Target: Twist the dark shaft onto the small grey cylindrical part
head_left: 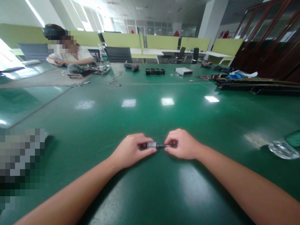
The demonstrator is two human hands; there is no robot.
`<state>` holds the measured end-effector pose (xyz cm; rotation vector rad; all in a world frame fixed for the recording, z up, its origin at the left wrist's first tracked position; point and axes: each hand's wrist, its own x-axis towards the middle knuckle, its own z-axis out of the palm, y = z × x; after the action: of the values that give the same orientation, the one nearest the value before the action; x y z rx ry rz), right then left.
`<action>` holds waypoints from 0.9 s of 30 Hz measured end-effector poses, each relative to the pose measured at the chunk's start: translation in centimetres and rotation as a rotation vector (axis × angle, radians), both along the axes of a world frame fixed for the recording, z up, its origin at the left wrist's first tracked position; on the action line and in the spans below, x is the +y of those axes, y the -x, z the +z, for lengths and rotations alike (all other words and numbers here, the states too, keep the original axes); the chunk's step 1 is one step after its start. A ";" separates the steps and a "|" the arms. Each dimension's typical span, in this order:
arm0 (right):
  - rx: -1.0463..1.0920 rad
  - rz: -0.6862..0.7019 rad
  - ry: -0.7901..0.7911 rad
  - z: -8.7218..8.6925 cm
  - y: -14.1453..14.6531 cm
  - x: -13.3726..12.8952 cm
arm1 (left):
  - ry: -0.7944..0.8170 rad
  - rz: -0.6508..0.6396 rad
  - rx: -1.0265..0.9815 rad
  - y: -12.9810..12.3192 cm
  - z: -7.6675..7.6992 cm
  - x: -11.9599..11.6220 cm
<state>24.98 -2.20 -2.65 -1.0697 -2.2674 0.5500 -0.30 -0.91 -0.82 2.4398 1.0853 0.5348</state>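
Note:
A short pen-like rod [152, 145] lies level between my two hands, close to the green tabletop [150, 118]. Its left part is thicker and translucent grey; the right part is thin and dark. My left hand [132, 149] pinches the thicker end between thumb and fingers. On the other side, my right hand [181, 144] is closed around the thin dark end. Both ends of the rod are partly covered by my fingers, and its exact kind cannot be made out.
At far left a person [70, 54] sits at the table by a pile of parts. Along the back are a black fan-like block [155, 71], a white box [184, 71] and cables [114, 79]. Dark panels [255, 86] lie right; a clear plastic bottle [283, 149] stands nearer.

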 end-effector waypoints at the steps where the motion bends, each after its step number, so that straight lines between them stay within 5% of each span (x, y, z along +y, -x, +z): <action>1: 0.003 0.001 0.005 0.0 0.0 0.0 | -0.002 -0.003 -0.002 0.0 0.0 0.0; 27: -0.062 -0.002 0.084 1.3 -1.7 0.1 | 0.017 -0.007 -0.006 0.2 0.0 -0.1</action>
<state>26.68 -2.12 -1.40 -1.1441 -2.3144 0.6242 -0.54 -1.01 -0.78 2.4256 1.0743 0.5282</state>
